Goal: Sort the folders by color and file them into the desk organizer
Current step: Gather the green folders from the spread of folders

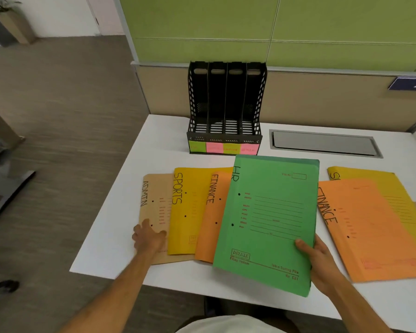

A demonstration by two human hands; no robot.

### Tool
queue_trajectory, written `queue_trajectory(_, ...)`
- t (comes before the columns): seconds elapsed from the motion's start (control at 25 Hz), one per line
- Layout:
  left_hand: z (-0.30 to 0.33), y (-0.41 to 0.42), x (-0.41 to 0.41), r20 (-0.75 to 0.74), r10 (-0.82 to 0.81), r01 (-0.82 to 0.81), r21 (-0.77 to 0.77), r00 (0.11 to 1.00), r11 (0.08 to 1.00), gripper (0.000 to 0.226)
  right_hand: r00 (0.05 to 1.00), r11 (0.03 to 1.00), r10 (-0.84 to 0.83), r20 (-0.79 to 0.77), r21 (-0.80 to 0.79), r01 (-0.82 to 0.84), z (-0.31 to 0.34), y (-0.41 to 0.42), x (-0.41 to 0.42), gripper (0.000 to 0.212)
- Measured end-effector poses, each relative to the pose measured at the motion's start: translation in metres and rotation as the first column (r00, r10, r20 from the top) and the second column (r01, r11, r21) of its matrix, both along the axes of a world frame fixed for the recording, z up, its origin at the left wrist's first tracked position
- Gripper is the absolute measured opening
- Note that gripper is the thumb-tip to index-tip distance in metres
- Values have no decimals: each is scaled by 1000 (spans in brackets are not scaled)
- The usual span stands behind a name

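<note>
Right hand (318, 258), at about five o'clock in the head view, grips the lower right edge of a green cardboard folder marked "HR" (269, 219), thumb on its cover and the other fingers hidden beneath; the folder is tilted, its near corner jutting past the front edge of the white desk (163, 131); left hand (148, 235), at about seven o'clock, rests with relaxed, spread fingers on the lower part of a tan paper folder marked "ADMIN" (155, 200), grasping nothing; that tan folder lies flat at the left end of a fanned row; overlapping its right edge is a yellow folder marked "SPORTS" (190, 210), and overlapping that in turn is an orange folder marked "FINANCE" (213, 224), whose right part is covered by the green folder; at three o'clock, just beside the green folder, a second orange folder marked "FINANCE" (370, 227) lies on top of a second yellow folder (399, 195), whose lettering is mostly hidden; a brown edge of one more folder shows at the far right, too little to read; at twelve o'clock, well behind the row, a black perforated plastic desk organizer (226, 104) stands upright with four slots, all showing bare slatted floors; along its front base sits a strip of green and pink sticky notes (223, 148), their writing too blurred to read; to its right, at about one o'clock, a grey metal cable hatch (324, 143) is set into the desk; behind it rises a green and beige partition panel (298, 39) bearing a blue number plate (411, 84).
</note>
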State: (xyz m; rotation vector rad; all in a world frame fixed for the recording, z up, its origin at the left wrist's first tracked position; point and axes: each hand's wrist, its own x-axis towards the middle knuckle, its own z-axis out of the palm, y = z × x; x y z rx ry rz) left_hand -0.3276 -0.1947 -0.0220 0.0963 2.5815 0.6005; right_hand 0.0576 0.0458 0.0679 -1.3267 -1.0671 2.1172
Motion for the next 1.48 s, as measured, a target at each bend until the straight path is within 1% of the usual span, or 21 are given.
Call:
queue_trajectory(0.08, -5, -1, -6, 40, 51, -50, -17, 998, 999, 102, 1000, 1000, -19, -1, -7, 19, -2, 0, -5, 37)
queue_trajectory(0.12, -8, 0, -7, 49, 53, -51, -25, 997, 998, 109, 1000, 1000, -25, 1, -6, 25, -3, 1, -7, 38)
queue_trajectory(0.24, -17, 6, -9, 22, 15, -12, -117, 1000, 993, 118, 999, 999, -34, 19, 6, 34, -4, 2, -13, 38)
queue_trajectory(0.32, -21, 10, -8, -3, -12, 12, -134, 1000, 991, 120, 999, 999, -43, 25, 12, 43, -6, 1, -14, 38)
queue_trajectory(0.44, -22, 20, -1, -28, -103, 99, -115, 994, 988, 120, 998, 998, -52, 36, 22, 51, -5, 3, -14, 38)
queue_trajectory(0.76, -20, 60, 42, -41, -305, 301, -80, 951, 950, 118, 997, 997, -76, 30, 8, 76, -5, 13, -6, 40)
queue_trajectory(0.92, -19, 74, 61, -20, -407, 404, -71, 913, 912, 118, 996, 997, -81, 35, 3, 81, -6, 11, -1, 41)
queue_trajectory(1.08, -19, 86, 77, 28, -498, 499, -13, 867, 867, 118, 996, 995, -93, 19, 27, 92, -4, 11, 0, 43)
queue_trajectory(1.24, -14, 88, 83, 64, -534, 535, 2, 843, 845, 110, 994, 994, -105, 5, 26, 105, -3, 11, 3, 45)
queue_trajectory(1.32, -9, 91, 86, 31, -500, 499, 35, 865, 866, 97, 996, 996, -93, 0, 10, 93, -3, 13, 6, 44)
queue_trajectory(1.36, -2, 94, 90, 14, -458, 454, 110, 889, 884, 85, 997, 997, -83, -1, 8, 83, -3, 15, 7, 43)
queue_trajectory(1.4, 8, 98, 94, 36, -406, 388, 230, 913, 893, 71, 997, 998, -70, -7, 4, 70, -1, 17, 7, 43)
queue_trajectory(1.44, 22, 103, 102, 116, -362, 298, 367, 925, 881, 58, 998, 999, -53, -18, -6, 53, 1, 19, 8, 42)
queue_trajectory(1.48, 39, 106, 110, 250, -348, 194, 486, 904, 852, 46, 999, 999, -34, -29, -18, 33, 3, 22, 8, 42)
